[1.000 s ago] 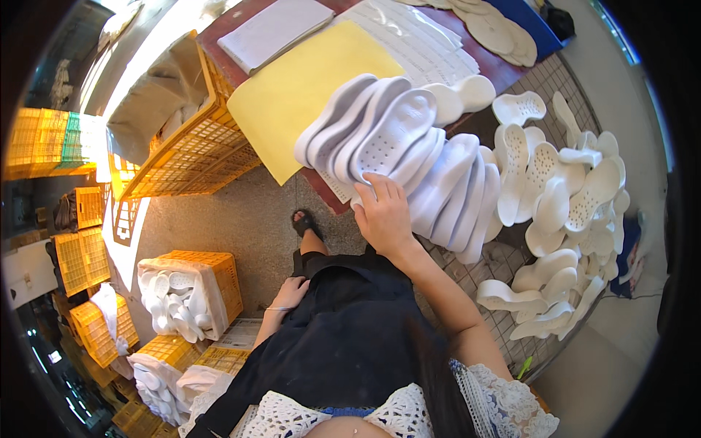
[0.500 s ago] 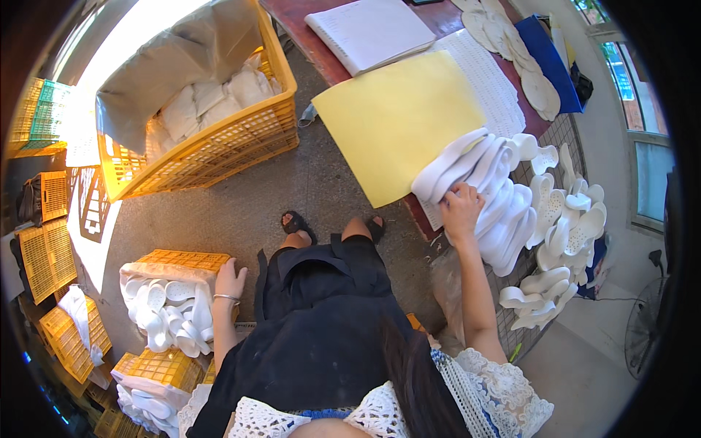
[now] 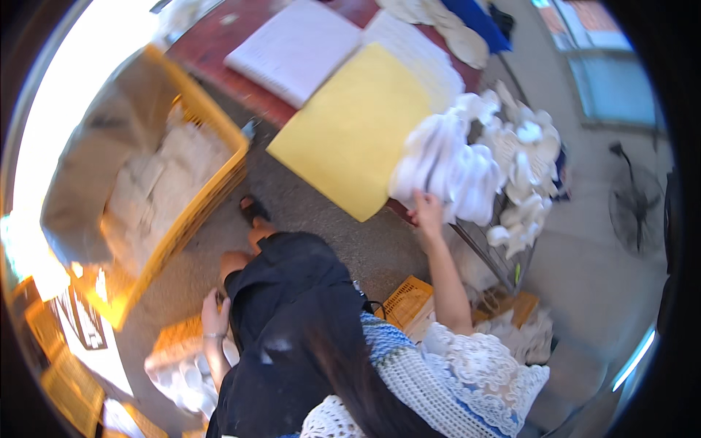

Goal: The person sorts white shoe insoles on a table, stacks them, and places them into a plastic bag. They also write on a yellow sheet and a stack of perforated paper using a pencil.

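My right hand [image 3: 428,210] is at the near edge of a stack of white insole-shaped pieces [image 3: 445,171], with its fingertips at or against the lowest ones. Blur hides whether it grips any. Beneath the stack, a yellow sheet [image 3: 350,131] hangs over the corner of the dark red table [image 3: 212,44]. My left hand [image 3: 215,314] is low on the left, fingers loosely bent and apart, holding nothing visible. It is beside my thigh, near an orange crate [image 3: 175,334] with white shoe-sole-like pieces [image 3: 186,383] next to it.
A large yellow crate [image 3: 212,124], lined with grey sheeting and holding white packets, stands left of the table. On the table lies a white pad [image 3: 296,47]. More white molded pieces [image 3: 522,157] rest on a wire rack at right. Beyond is a fan [image 3: 637,197].
My view and body have turned to the right. My left hand has come off the top of the orange crate, and my right hand has shifted to the stack's near edge.
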Demonstrator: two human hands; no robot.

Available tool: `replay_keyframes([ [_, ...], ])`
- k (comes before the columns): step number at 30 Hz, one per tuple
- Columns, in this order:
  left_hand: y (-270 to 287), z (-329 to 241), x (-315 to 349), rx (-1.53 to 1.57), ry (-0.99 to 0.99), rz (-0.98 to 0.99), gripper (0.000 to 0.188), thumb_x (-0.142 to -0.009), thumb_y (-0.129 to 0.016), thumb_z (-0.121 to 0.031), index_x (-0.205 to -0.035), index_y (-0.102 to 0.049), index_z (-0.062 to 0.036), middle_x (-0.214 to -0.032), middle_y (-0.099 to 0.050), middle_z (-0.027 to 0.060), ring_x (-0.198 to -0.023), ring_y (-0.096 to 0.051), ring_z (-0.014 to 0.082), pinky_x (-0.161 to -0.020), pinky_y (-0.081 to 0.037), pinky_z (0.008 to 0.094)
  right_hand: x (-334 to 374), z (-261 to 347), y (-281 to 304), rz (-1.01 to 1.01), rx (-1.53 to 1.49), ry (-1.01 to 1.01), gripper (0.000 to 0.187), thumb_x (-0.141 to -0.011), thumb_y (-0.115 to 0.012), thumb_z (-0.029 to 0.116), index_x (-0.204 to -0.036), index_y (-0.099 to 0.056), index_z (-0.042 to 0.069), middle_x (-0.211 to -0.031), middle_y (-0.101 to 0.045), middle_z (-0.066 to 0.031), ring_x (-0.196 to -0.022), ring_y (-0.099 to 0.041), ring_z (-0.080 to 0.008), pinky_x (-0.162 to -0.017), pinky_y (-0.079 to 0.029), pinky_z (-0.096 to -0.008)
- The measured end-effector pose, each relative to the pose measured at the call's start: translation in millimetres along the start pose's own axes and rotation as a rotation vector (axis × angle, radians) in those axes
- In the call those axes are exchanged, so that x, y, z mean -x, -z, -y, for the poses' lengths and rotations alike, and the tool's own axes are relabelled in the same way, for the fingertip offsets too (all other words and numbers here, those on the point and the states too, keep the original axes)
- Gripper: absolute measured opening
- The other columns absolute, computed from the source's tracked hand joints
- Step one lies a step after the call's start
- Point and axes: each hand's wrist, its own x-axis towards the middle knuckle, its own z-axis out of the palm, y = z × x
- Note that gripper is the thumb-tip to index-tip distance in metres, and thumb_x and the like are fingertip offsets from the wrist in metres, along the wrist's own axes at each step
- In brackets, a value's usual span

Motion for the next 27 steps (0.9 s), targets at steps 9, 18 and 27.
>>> replay_keyframes([
  [9,67.7,25.7,-63.1,-0.39,-0.068,0.488,0.046,-0.085,-0.064,-0.025,-0.122,-0.054,-0.0007,-0.107,-0.062,0.0237,-0.102,-0.06,0.0389,-0.087,-0.048,0.043,-18.6,-19.0,-36.4,-0.388,-0.21,-0.043,0.026,-0.077,-0.069,0.026,-0.075,-0.065,0.0,-0.063,-0.065,-0.0121,-0.051,-0.06,-0.0195,-0.05,-0.047,-0.0323],
  [18,125.1,-13.3,-146.1,-0.751,-0.236,0.489,0.05,-0.082,-0.066,-0.028,-0.121,-0.053,0.0011,-0.109,-0.059,0.0263,-0.103,-0.057,0.0421,-0.089,-0.047,0.0456,-32.4,-27.0,-46.1,-0.581,-0.03,0.153,0.03,-0.072,-0.067,0.029,-0.07,-0.064,-0.001,-0.07,-0.065,-0.0215,-0.068,-0.065,-0.0358,-0.065,-0.05,-0.0424],
  [27,12.8,-185.7,-171.2,-0.67,-0.55,0.49,0.047,-0.084,-0.066,-0.024,-0.122,-0.054,0.0004,-0.113,-0.059,0.0252,-0.104,-0.058,0.0407,-0.089,-0.047,0.0446,-29.4,-32.0,-45.7,-0.488,-0.153,0.301,0.016,-0.08,-0.062,0.017,-0.075,-0.058,0.002,-0.068,-0.064,-0.0183,-0.067,-0.064,-0.035,-0.062,-0.05,-0.0431],
])
